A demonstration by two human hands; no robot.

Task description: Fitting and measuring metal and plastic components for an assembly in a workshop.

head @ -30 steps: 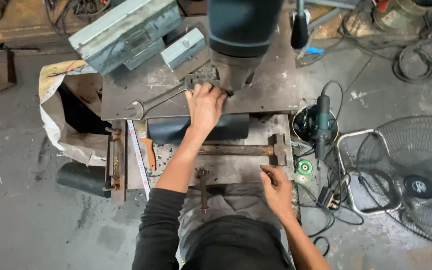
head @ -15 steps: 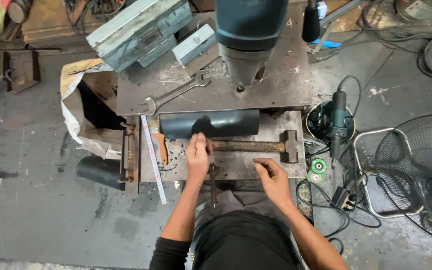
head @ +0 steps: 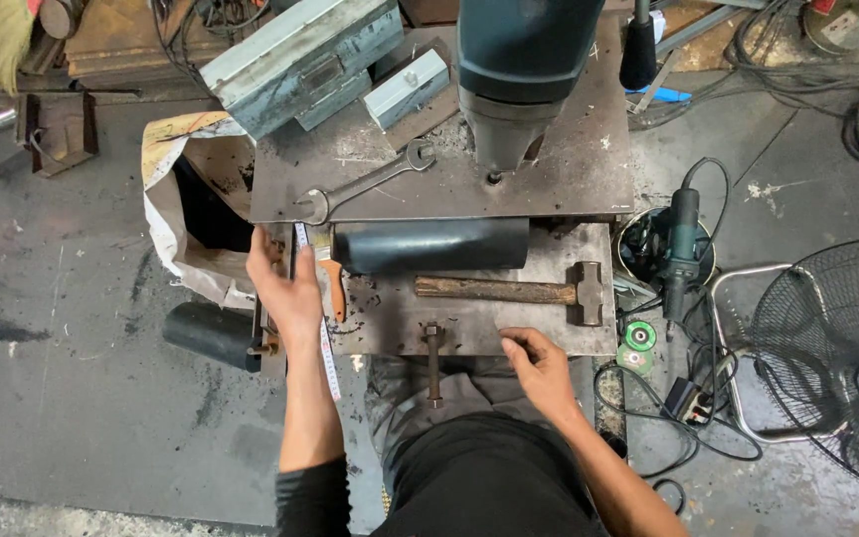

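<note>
- While the left hand lay over the measuring tape at the left edge of the steel work plate, its fingers were spread loosely, gripping nothing clearly.
- The right hand rested on the plate's near edge, fingers curled; whether it held anything could not be told.
- A hammer lay between the hands, just beside a dark tube.
- A spanner lay on the upper plate under the drill head.

Metal workshop, probably: drill press, wrench, hammer, angle grinder
</note>
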